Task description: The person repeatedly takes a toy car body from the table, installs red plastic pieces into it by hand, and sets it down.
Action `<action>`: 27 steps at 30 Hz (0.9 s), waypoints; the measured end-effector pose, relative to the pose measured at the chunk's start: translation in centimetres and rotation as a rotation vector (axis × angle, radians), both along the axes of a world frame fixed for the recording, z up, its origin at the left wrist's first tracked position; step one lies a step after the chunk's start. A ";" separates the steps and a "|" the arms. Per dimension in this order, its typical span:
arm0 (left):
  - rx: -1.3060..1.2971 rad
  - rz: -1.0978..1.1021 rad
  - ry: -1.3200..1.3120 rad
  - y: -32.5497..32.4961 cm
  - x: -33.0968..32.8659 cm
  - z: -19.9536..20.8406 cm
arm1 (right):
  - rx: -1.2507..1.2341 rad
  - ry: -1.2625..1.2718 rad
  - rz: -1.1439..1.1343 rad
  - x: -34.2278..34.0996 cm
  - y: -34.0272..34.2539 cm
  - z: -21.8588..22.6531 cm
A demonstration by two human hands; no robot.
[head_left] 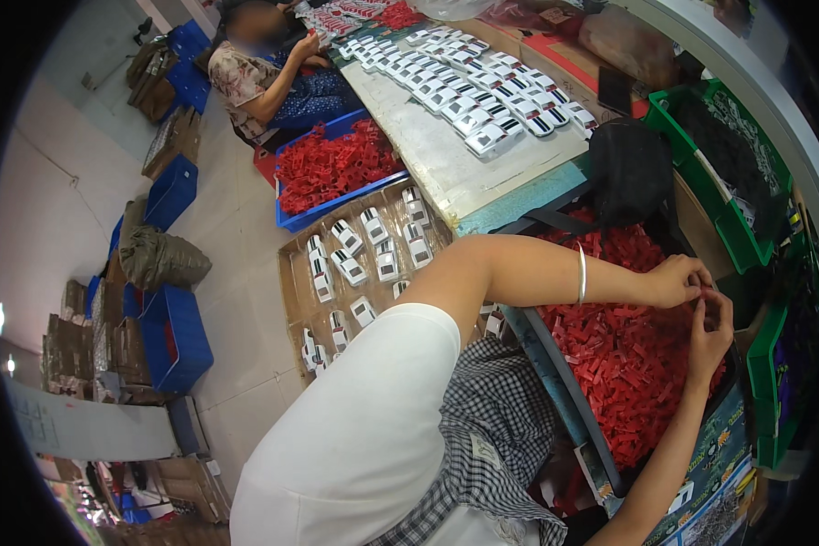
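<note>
My left hand (676, 281), at the end of an arm with a white sleeve and a white bangle (581, 275), has its fingertips pinched together. My right hand (711, 335) meets it there, thumb and fingers closed at the same spot. Whatever is between the fingertips is too small to make out. Both hands are above the right side of a dark bin filled with small red plastic parts (610, 364).
White toy cars (482, 91) stand in rows on the worktable (455, 187); more lie in a cardboard tray (291, 273). A blue crate (287, 218) holds red parts. Green bins (742, 246) line the right. A black bag (630, 173) sits nearby. Another person (264, 77) sits at far left.
</note>
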State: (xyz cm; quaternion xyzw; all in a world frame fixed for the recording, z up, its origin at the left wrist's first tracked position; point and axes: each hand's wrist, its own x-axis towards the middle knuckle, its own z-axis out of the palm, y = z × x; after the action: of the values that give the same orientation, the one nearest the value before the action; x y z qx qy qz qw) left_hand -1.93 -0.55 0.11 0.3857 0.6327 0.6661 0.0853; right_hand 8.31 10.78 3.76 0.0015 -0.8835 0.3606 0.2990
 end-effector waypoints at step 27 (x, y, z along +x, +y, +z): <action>-0.067 -0.027 -0.074 -0.2 -0.4 -0.2 | -0.061 -0.043 -0.010 -0.2 1.8 -1.2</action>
State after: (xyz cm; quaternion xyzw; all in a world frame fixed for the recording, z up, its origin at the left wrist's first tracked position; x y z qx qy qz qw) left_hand -2.35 -0.72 -0.06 0.3662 0.6460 0.6570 0.1302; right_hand 8.13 12.58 2.55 -0.0200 -0.8784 0.3856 0.2816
